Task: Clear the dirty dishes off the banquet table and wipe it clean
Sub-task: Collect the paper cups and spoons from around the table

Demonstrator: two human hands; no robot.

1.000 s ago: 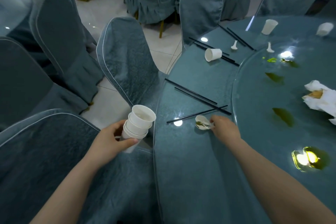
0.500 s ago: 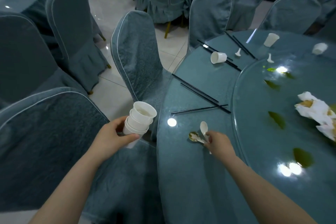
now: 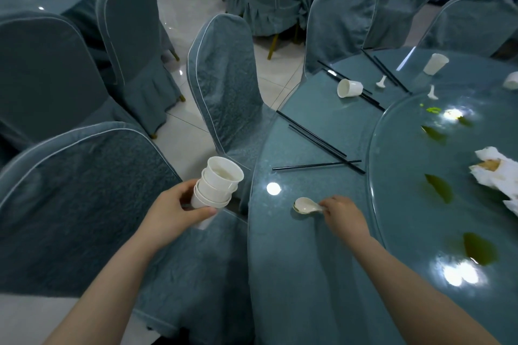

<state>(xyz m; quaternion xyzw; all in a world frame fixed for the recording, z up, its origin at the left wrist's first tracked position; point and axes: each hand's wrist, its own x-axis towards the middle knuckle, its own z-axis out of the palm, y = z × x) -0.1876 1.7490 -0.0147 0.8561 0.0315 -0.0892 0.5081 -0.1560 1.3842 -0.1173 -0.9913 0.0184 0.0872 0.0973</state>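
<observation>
The right hand (image 3: 340, 211) has dragged the white spoon (image 3: 307, 205) nearer along the surface (image 3: 302, 274), fingers now pinching its handle for lifting, while the left hand (image 3: 171, 211) fingers grasp the stacked cups (image 3: 217, 182).

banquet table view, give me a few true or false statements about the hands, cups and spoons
1. The left hand holds a stack of cups. True.
2. The right hand grips chopsticks. False: it pinches the handle of a spoon; the chopsticks lie untouched farther off.
3. The tipped cup lies on its side on the table. True.
4. The stack of cups stands on the table. False: it is held off the table's edge, above a chair.
5. A crumpled napkin lies on the turntable. True.
</observation>
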